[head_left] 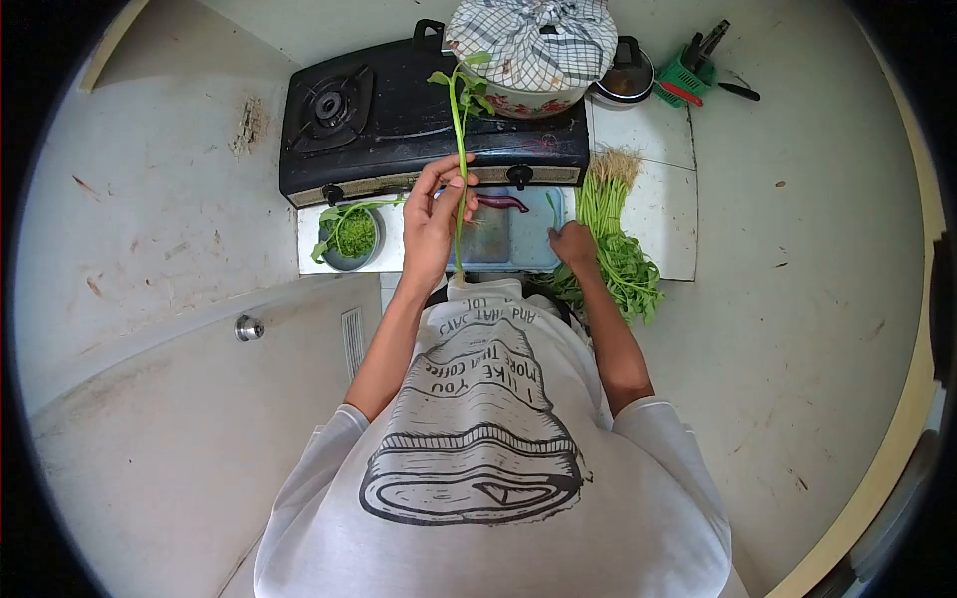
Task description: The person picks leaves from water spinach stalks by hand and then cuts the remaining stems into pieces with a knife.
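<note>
My left hand (437, 217) is raised at the counter's front, thumb and fingers pinching a long green leafy stem (460, 125). The stem stands nearly upright, its leaves at the top. My right hand (572, 244) is closed at the right edge of a blue tray (543, 257). A thin, pale greenish strip (551, 207) shows just above its fingers; I cannot make out what it is. A glossy purple curved object (501, 202) lies across the tray. Beside my right hand rests a bundle of leafy greens (628, 269) with roots at the far end.
A black gas stove (399, 130) stands behind the tray, with a cloth-covered pot (538, 103) on it. At left is a bowl (349, 262) of chopped greens (356, 236). A lidded pot (626, 80) and a green basket (680, 80) with utensils stand at the back right.
</note>
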`<state>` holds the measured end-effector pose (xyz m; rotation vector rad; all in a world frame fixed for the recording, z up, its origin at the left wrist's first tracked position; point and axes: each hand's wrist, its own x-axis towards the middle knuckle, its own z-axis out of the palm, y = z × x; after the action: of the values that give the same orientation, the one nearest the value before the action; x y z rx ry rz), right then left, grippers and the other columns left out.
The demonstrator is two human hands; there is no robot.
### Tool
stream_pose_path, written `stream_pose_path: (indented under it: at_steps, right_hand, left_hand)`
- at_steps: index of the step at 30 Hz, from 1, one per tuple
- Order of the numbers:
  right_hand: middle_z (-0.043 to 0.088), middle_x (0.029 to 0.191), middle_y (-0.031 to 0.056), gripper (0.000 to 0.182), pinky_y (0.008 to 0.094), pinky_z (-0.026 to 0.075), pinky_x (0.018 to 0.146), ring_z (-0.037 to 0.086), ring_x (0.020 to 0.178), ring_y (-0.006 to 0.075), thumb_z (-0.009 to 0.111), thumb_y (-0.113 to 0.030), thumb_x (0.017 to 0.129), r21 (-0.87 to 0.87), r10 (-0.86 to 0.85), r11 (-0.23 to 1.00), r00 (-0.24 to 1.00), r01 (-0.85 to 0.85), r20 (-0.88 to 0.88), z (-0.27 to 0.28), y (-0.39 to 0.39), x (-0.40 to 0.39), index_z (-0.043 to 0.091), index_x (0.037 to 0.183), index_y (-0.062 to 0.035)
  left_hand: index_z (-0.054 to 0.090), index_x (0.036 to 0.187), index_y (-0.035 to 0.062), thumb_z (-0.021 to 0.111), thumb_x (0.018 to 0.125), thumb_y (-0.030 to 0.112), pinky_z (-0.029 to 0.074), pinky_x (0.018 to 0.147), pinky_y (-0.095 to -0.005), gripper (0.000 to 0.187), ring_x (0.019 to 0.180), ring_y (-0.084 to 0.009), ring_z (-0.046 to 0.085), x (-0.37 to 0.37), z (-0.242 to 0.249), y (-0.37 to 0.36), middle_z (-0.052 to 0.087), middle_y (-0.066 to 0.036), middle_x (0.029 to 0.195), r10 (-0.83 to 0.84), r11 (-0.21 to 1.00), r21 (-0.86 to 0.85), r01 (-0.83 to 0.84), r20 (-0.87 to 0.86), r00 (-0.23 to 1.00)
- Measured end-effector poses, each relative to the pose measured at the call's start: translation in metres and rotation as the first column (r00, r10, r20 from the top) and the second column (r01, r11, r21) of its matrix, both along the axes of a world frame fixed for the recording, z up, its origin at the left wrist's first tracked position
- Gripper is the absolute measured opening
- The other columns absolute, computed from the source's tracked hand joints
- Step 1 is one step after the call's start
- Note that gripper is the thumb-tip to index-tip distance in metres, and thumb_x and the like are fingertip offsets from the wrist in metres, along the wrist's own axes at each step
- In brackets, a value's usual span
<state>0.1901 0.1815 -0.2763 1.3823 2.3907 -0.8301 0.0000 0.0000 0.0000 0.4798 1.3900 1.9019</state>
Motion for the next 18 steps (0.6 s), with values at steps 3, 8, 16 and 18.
stream_pose_path:
  at_steps: [3,8,16,18]
  right_hand:
    - [0.078,0.090,0.0190,0.033,0.0439,0.060,0.079,0.078,0.083,0.0313,0.072,-0.030,0.093,-0.076,-0.010,0.997,0.971,-0.009,-0.239,0.008,-0.013,-0.007,0.075,0.106,0.0003]
    - [0.078,0.092,0.0149,0.018,0.0323,0.061,0.075,0.078,0.083,0.0210,0.063,-0.005,0.093,-0.259,-0.248,0.959,0.777,0.113,-0.579,-0.006,-0.027,-0.040,0.072,0.107,0.0044]
    - [0.078,0.090,0.0131,0.019,0.0321,0.059,0.074,0.077,0.078,0.0205,0.069,-0.014,0.096,-0.453,-0.435,0.878,0.656,0.156,-0.617,-0.038,-0.038,-0.079,0.074,0.104,0.0030]
    - [0.078,0.089,0.0128,0.019,0.0320,0.058,0.073,0.076,0.077,0.0206,0.070,-0.014,0.096,-0.451,-0.439,0.876,0.664,0.168,-0.605,-0.031,-0.042,-0.084,0.074,0.104,0.0030]
  left_hand:
    - [0.058,0.136,0.0009,0.057,0.107,0.014,0.045,0.075,-0.0269,0.032,0.088,-0.0107,0.057,-0.003,0.000,-0.009,0.065,-0.005,0.109,0.037,0.999,-0.009,-0.037,0.000,0.999]
    - [0.060,0.135,0.0007,0.056,0.108,0.013,0.045,0.073,-0.0242,0.030,0.084,-0.0080,0.056,-0.014,0.000,-0.023,0.064,-0.005,0.108,0.131,0.991,0.032,-0.131,-0.012,0.991]
    - [0.061,0.133,0.0008,0.057,0.107,0.012,0.046,0.075,-0.0249,0.029,0.084,-0.0088,0.057,-0.028,-0.005,-0.053,0.066,-0.006,0.111,0.212,0.977,-0.019,-0.212,-0.004,0.977]
    - [0.060,0.133,0.0008,0.056,0.106,0.012,0.047,0.075,-0.0250,0.028,0.084,-0.0090,0.057,-0.030,-0.011,-0.058,0.066,-0.006,0.111,0.213,0.977,0.002,-0.213,-0.010,0.977]
